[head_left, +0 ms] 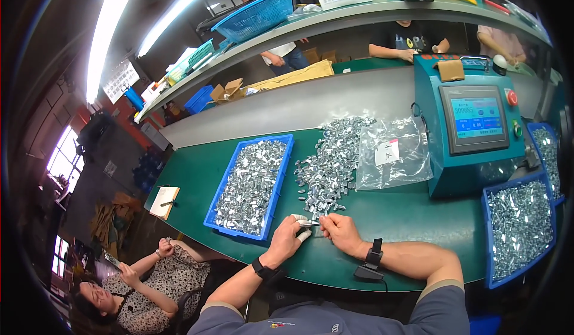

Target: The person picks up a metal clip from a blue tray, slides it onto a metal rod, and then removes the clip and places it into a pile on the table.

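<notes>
Grip: both hands are closed on one small metal piece point(309, 223), fingers bent. Left hand point(288, 236) has it between thumb and fingers, pale covers point(304, 235) on some fingertips; right hand point(339, 231) pinches at its right end. Fingers hide part of it, so full shape unclear.

Location: lower centre of the frame, over the near edge of the green bench point(394, 215), just below the loose pile point(327, 170) of similar shiny parts. Blue tray point(234, 232) full of like parts sits left of centre; clear bag point(406, 170) lies right of the pile.

Handling, my read: light, rigid, won't squash or snap under finger pressure. Bare metal looks smooth, so expect it to slide or spin if pinched off-axis; any oil film can't be judged from here. Edges may be sharp, can't confirm at this size. Covered fingertips should help friction.

Where to hold: thumb and index on opposite long sides, near mid-length, for one hand. With two hands, one per end, as now. Fingertip pinch only; too small for a palm wrap.
</notes>
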Demonstrator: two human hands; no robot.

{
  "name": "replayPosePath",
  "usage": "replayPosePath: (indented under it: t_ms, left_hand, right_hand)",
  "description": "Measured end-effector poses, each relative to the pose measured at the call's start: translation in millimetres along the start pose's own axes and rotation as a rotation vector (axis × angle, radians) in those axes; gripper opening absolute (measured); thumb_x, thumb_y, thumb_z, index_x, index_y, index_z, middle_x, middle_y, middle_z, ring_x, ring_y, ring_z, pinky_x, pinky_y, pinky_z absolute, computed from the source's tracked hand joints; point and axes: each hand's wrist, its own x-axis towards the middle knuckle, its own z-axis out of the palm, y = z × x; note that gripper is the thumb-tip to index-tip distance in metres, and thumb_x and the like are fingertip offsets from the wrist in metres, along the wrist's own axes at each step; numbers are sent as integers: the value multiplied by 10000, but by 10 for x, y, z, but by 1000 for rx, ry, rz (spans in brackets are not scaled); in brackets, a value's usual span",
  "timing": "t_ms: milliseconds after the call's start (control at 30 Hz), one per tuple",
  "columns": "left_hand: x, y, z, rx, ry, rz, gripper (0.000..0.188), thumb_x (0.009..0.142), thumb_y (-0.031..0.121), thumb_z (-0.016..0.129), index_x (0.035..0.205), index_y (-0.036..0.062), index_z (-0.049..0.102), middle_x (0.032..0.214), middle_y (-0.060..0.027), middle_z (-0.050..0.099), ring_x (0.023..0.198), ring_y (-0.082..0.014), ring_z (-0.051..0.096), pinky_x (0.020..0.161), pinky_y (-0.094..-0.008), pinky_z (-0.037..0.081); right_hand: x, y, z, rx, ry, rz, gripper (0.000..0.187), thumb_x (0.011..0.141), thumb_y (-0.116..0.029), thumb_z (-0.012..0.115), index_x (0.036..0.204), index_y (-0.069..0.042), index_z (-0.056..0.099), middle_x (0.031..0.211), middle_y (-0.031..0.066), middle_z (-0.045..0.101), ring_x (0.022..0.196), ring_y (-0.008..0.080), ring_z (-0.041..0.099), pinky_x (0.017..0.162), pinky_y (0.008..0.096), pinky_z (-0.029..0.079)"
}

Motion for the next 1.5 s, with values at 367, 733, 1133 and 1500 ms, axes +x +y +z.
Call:
replayPosePath:
  t_ms: [367,733,1133,1500]
  left_hand:
    - [-124,-40,-59,-38,-33,-1,234,813,123,786,1024,49,715,1215,-116,635,1084,-309,609,938,-387,501]
    - [-196,-135,-61,-25,-62,61,270,808,97,771,1063,78,687,1281,-125,607,1152,-338,582,981,-405,484]
    - [-305,-253,2,-910,122,-616,223,1004,109,605,1202,19,651,1030,-85,715,897,-145,671,819,-261,534]
    - [-255,-92,115,-1362,215,-769,284,1011,209,615,1226,38,542,1178,-126,670,1040,-230,695,828,-278,569]
  right_hand:
    - [-18,-29,0,-9,29,-28,409,1020,-330,578,795,-1,668,625,55,640,568,100,591,523,278,452]
    - [5,-19,-42,-16,32,39,368,1028,-285,573,768,-31,629,652,5,619,580,57,543,522,227,428]
    - [10,-49,15,16,-68,78,321,1021,-286,606,838,-24,635,704,-3,606,632,48,533,568,214,426]
    - [-26,-51,6,-54,-35,60,256,995,-241,648,865,-21,641,706,-9,609,633,45,517,567,213,421]
